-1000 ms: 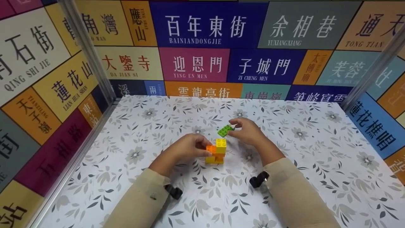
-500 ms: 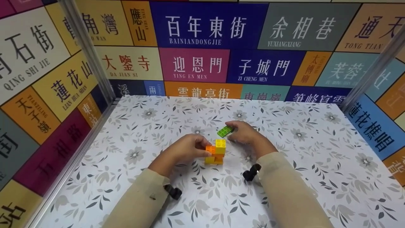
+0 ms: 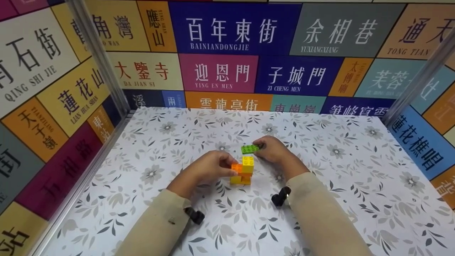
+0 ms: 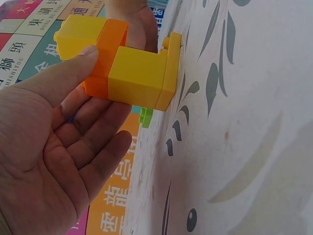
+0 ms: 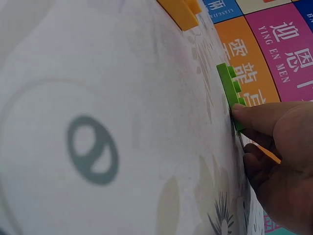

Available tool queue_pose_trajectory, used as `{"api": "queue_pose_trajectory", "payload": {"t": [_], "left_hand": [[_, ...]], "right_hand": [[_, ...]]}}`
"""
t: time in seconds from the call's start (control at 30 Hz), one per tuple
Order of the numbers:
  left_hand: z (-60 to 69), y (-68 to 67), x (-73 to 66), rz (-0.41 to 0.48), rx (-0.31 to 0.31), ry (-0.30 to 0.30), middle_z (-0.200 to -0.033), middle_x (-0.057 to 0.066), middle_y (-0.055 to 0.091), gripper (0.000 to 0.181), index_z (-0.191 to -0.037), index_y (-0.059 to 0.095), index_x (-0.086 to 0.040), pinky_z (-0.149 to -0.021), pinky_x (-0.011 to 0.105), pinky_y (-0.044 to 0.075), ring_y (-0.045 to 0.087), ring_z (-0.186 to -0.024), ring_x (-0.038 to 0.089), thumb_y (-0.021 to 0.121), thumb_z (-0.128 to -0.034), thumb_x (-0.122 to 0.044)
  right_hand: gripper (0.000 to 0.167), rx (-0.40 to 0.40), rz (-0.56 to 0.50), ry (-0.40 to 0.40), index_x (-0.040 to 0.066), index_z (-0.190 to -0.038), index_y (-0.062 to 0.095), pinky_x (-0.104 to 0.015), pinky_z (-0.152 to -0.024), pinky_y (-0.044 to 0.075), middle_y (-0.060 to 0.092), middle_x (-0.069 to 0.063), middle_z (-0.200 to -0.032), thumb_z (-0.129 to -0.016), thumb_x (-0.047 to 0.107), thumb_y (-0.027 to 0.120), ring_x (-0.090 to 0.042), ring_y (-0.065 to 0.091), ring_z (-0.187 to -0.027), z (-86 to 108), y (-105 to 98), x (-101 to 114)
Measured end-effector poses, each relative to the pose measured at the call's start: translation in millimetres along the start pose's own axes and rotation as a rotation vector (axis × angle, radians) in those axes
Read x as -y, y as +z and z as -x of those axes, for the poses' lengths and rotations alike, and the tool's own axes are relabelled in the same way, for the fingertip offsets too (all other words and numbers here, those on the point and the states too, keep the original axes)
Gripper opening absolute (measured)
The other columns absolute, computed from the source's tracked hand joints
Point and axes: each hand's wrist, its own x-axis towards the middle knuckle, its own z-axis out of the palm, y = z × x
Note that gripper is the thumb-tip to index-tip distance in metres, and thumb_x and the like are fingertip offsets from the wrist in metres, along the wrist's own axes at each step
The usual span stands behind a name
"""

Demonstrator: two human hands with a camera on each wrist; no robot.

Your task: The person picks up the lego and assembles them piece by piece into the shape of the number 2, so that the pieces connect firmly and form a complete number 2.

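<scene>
My left hand (image 3: 209, 165) holds a small stack of toy building bricks. In the left wrist view the stack has a yellow brick (image 4: 80, 36) on top, an orange brick (image 4: 112, 54) under it, another yellow brick (image 4: 137, 73) lower down, and a flat yellow-orange base plate (image 4: 169, 73) on the table. The left thumb presses near the joint of the top two bricks. Just behind the stack, my right hand (image 3: 273, 149) pinches one end of a flat, studded green brick (image 3: 249, 148). In the right wrist view this green brick (image 5: 227, 88) stays close to the table surface, studs facing up.
A white tablecloth (image 3: 153, 199) with grey flowers and leaves covers the table. Coloured panels with street names (image 3: 217, 71) stand along the back and both sides. Black devices (image 3: 280, 196) are worn at both wrists.
My right hand has closed on the green brick, which has turned to lie more sideways and shifted slightly left. The left hand and the stack stay nearly still.
</scene>
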Motion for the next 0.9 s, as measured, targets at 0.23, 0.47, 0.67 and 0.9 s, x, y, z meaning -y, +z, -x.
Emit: {"api": "queue_pose_trajectory", "payload": {"t": [0.23,0.47,0.67,0.9], "left_hand": [[0.3,1.4,1.3,0.002,-0.010,0.006,-0.109,-0.011,0.075,0.019,-0.106,0.077,-0.032,-0.105,0.038,0.055,0.068,-0.106,0.014,0.088,-0.0905,-0.032],[-0.4,1.3,1.0,-0.007,-0.009,0.003,-0.109,-0.011,0.075,0.019,-0.106,0.077,-0.032,-0.106,0.039,0.055,0.068,-0.106,0.015,0.088,-0.0903,-0.033],[0.3,0.9,-0.4,-0.020,-0.010,0.004,-0.109,-0.011,0.074,0.021,-0.108,0.077,-0.032,-0.107,0.040,0.055,0.069,-0.106,0.014,0.089,-0.0902,-0.033],[1.4,1.1,-1.0,0.001,-0.006,-0.007,-0.110,-0.009,0.074,0.017,-0.105,0.077,-0.032,-0.105,0.039,0.056,0.069,-0.106,0.016,0.088,-0.0912,-0.032]], "right_hand": [[0.043,-0.021,-0.102,0.001,0.012,-0.143,0.067,-0.051,-0.119,0.048,0.064,-0.013,-0.145,-0.102,0.021,0.074,-0.033,0.059,-0.139,9.4,-5,-1],[0.043,-0.068,-0.172,0.026,0.017,-0.140,0.070,-0.047,-0.114,0.052,0.068,-0.009,-0.139,-0.098,0.023,0.079,-0.028,0.063,-0.133,23.6,-12,4],[0.042,-0.108,-0.160,-0.013,0.018,-0.137,0.072,-0.046,-0.111,0.055,0.068,-0.007,-0.136,-0.096,0.024,0.081,-0.027,0.066,-0.128,38.2,-18,15],[0.042,-0.129,-0.207,-0.053,0.017,-0.138,0.072,-0.044,-0.109,0.058,0.067,-0.006,-0.139,-0.097,0.025,0.080,-0.025,0.067,-0.128,59.4,-26,31]]}}
